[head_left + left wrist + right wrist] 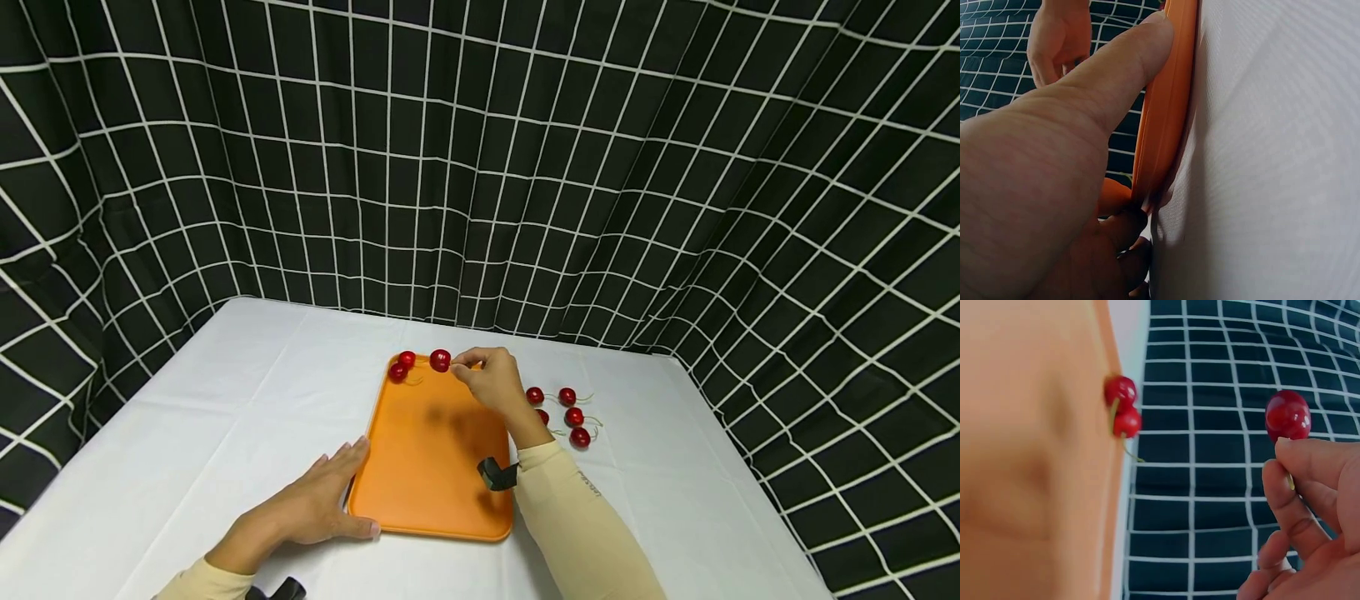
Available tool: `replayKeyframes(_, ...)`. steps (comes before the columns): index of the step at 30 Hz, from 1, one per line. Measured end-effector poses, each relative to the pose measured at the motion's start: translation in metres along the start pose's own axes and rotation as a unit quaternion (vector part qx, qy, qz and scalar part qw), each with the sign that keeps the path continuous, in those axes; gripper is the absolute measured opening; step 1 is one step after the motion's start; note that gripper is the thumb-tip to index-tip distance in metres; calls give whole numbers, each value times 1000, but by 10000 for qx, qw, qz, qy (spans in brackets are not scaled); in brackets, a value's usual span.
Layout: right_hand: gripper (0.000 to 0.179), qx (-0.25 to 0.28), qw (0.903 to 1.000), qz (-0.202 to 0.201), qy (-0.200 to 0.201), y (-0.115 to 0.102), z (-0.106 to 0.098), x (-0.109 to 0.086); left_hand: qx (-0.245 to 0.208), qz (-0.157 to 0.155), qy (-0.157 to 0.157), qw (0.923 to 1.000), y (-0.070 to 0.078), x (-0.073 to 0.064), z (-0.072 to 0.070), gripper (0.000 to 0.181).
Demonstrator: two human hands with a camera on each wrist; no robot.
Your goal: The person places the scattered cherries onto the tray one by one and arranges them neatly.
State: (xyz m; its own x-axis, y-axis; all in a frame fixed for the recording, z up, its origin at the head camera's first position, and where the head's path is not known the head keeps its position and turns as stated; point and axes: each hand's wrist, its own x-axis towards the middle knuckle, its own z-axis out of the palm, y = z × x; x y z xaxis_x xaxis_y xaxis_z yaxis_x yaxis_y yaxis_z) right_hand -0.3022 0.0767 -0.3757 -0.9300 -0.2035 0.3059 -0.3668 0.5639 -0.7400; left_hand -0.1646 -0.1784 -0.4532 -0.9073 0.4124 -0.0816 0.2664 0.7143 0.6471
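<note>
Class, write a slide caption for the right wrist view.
Right hand pinching a cherry by its stem, two cherries on an orange tray.

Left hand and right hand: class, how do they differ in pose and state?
The left hand is spread, touching the orange tray; the right hand pinches a cherry. The left hand is beside the tray; the right hand is raised above it. Both are bare.

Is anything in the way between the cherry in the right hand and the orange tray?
Nothing visible is: only open air shows between the cherry, pinched in the right hand, and the orange tray. Two other cherries lie at the tray's far left corner, left of the held one.
</note>
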Motion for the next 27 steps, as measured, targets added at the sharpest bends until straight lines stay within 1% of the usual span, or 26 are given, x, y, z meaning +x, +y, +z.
replayKeyframes(4,6,0,9997,112,-203,2,15,5,-16,-2,28,10000,0,0,0,120)
replayKeyframes(8,7,-148,9988,267,-392,3,29,9,-15,-28,15,10000,0,0,0,120)
replayKeyframes(15,6,-298,9973,416,-524,5,51,15,3,-22,11,10000,0,1,-1,120)
replayKeyframes(20,6,-639,9948,532,-594,9,65,18,-50,-6,-19,10000,1,0,0,119)
replayKeyframes(27,6,-854,9902,926,-600,13,81,22,18,-56,-2,10000,2,1,0,119)
